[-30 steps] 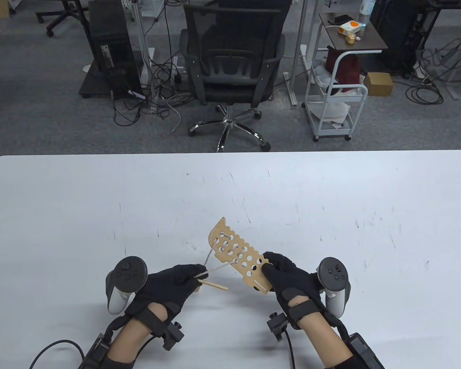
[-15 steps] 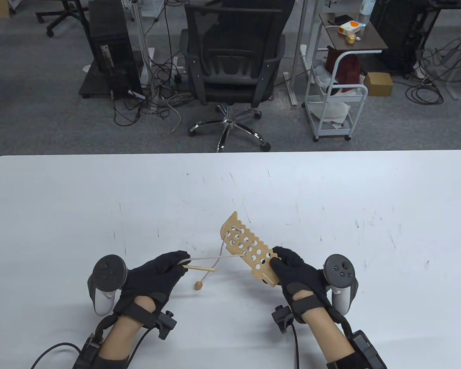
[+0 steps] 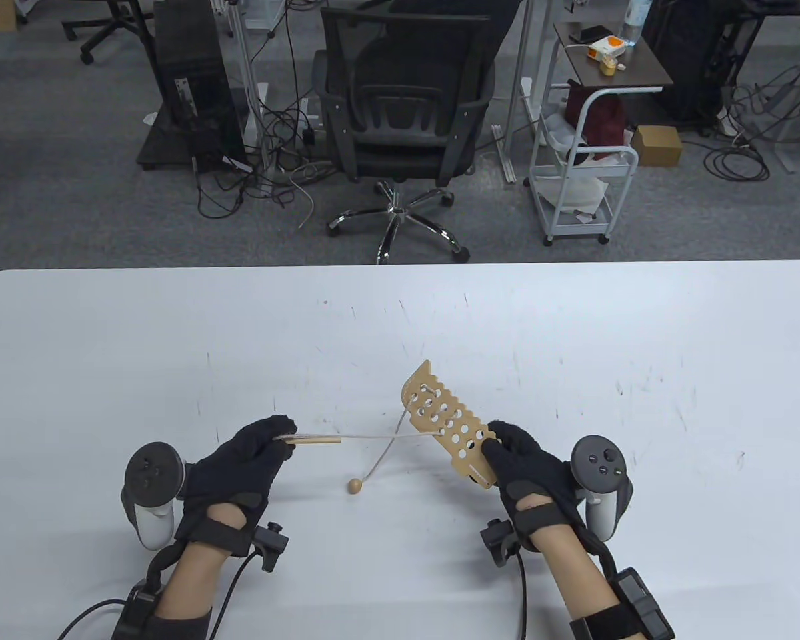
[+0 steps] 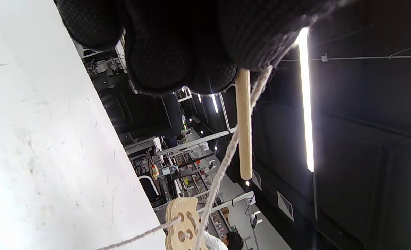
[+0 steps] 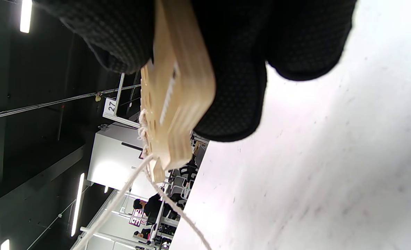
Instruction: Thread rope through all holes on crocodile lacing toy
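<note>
The wooden crocodile lacing board [image 3: 447, 421] with several holes is held tilted above the table. My right hand [image 3: 517, 460] grips its near end; it also shows in the right wrist view [image 5: 172, 90]. A pale rope [image 3: 380, 436] runs taut from the board's holes to my left hand [image 3: 257, 448], which pinches the rope together with the wooden needle stick [image 3: 320, 439]. The stick [image 4: 244, 121] and the rope [image 4: 226, 156] hang from the fingers in the left wrist view. The rope's other end hangs down to a wooden bead [image 3: 354, 486] on the table.
The white table [image 3: 573, 347] stretches wide around both hands. Beyond its far edge stand an office chair [image 3: 400, 100] and a white cart [image 3: 583, 167] on the floor.
My left hand has pulled the rope and stick to the left, drawing the rope taut. My right hand has moved the board right. The bead has come down onto the table.
</note>
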Motion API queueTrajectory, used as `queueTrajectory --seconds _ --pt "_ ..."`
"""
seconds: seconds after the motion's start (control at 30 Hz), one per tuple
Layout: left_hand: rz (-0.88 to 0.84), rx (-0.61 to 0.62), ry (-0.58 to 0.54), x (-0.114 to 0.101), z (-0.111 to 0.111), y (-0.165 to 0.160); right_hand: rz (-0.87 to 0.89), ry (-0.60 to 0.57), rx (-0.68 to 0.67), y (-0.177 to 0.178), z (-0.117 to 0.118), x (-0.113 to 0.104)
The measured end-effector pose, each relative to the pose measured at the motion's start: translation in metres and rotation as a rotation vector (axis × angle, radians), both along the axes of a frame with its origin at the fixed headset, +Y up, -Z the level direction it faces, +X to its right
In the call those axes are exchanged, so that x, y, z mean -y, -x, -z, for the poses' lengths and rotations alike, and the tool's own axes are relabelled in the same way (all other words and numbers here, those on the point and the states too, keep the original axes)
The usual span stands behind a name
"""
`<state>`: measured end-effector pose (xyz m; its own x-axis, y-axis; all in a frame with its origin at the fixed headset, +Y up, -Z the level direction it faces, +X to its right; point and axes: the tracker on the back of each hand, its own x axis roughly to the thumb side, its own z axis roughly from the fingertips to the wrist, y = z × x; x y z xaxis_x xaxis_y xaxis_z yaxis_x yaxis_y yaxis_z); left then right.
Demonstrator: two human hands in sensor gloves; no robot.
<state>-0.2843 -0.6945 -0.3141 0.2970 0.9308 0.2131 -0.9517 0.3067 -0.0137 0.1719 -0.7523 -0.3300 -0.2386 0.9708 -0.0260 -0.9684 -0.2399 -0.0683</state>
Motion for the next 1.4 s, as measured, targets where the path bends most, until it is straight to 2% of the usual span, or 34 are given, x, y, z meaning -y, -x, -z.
queueTrajectory --seconds 0.37,0.6,1.4 --pt "-0.050 -0.083 -0.006 0.000 0.002 0.019 0.000 0.030 0.058 -0.013 0.005 0.005" --pt "-0.036 -0.074 -0.003 0.002 0.002 0.015 -0.005 0.024 0.060 -0.012 0.004 0.004" --pt "0.222 0.121 -0.086 0.002 -0.010 -0.050 -0.080 -0.052 -0.142 0.039 -0.015 -0.007"
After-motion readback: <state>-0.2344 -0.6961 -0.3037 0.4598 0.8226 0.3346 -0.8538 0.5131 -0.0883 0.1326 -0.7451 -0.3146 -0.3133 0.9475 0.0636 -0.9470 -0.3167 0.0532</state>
